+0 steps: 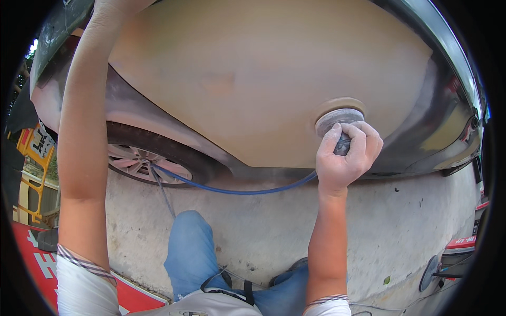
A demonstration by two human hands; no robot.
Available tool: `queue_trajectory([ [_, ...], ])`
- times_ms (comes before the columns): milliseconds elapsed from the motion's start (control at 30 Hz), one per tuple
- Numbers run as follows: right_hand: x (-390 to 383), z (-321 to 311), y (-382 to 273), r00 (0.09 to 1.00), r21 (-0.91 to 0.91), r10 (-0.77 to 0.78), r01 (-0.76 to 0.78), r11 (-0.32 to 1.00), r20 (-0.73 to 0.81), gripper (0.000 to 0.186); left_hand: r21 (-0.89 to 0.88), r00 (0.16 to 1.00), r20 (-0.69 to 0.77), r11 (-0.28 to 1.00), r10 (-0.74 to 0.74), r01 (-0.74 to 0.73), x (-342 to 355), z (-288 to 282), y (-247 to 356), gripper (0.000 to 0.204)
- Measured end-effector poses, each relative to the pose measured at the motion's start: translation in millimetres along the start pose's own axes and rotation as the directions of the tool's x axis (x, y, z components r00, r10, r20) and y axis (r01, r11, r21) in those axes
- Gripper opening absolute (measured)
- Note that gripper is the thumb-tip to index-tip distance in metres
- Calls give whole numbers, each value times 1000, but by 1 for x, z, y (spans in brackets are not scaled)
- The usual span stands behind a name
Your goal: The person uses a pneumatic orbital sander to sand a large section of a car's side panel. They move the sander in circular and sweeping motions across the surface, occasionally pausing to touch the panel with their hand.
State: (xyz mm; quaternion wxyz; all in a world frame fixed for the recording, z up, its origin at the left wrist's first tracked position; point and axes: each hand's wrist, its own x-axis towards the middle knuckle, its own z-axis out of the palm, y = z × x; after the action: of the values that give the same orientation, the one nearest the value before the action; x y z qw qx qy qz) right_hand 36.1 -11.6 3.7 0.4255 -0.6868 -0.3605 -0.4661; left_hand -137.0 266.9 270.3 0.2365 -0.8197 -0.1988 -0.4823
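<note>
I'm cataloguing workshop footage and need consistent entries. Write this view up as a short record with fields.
Right hand: right hand gripping a round sander
Sander position: disc against the tan car panel, toward the picture's right
Left hand: left hand at the upper edge, mostly cut off; grip unclear
Hose: blue hose, running from behind the right wrist to in front of the wheel
Ground: pale concrete
Background: yellow barrier, far left
</note>
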Motion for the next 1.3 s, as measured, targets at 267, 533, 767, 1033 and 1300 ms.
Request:
queue_trajectory([
  [267, 37, -21, 47, 897, -1, 405, -412, 911, -179, 6, 1, 999, 20, 999, 36, -36, -2, -1, -4, 78],
  [533, 30, -10, 15, 995, -13, 38, -40, 999, -93, 9, -47, 999, 12, 998, 43, -43, 1, -2, 0, 76],
  [767, 41, -31, 78, 741, 73, 637, -638, 767, -215, 11, -25, 1000, 14, 1000, 9, -9, 1, 1, 1, 72],
  [1033, 3, -10, 35, 995, -26, 80, -81, 996, -55, 9, 5, 999, 27, 1000, -24, 24, 0, -1, 3, 70],
  [1300, 29, -33, 95, 673, 122, 702, -696, 708, -232, 7, 14, 999, 24, 999, -41, 41, 0, -4, 7, 66],
])
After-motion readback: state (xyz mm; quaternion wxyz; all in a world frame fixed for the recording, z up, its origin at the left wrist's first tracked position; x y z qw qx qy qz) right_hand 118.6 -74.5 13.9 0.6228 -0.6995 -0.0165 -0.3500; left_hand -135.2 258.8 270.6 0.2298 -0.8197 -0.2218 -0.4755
